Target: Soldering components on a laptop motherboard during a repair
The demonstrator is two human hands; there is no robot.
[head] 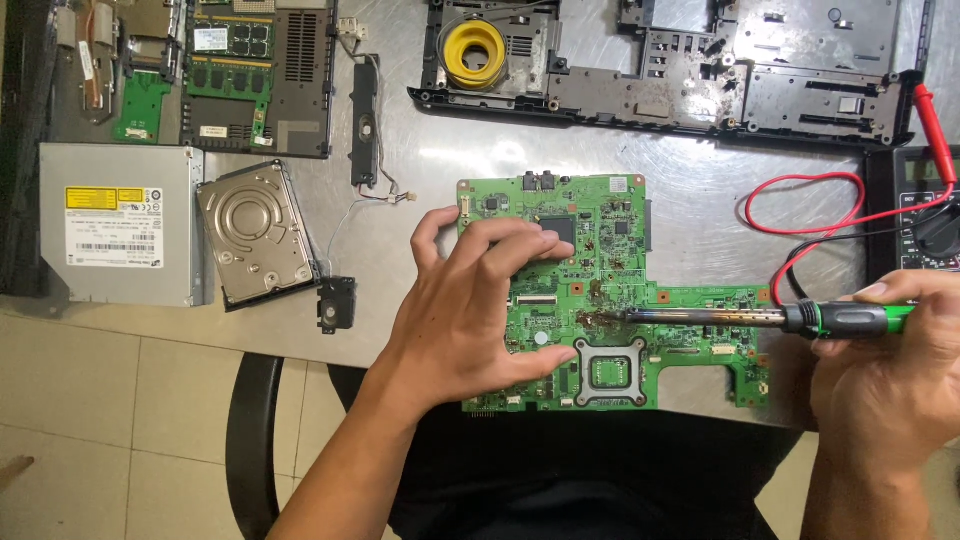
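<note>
A green laptop motherboard [690, 330] lies flat on the metal table [420, 150] near its front edge. My left hand [470, 310] rests on the board's left half with fingers spread, pressing it down. My right hand [890, 370] grips the green and black handle of a soldering iron [780, 318], held level. The iron's tip touches a brownish spot at the middle of the board, just above the square processor socket [610, 372].
A black laptop base [700, 80] holding a yellow solder spool [474, 50] lies at the back. A silver optical drive [120, 225], hard disk [255, 235], speaker bar [365, 120] and another opened chassis [230, 70] are at the left. A multimeter [915, 215] with red lead [800, 215] sits at right.
</note>
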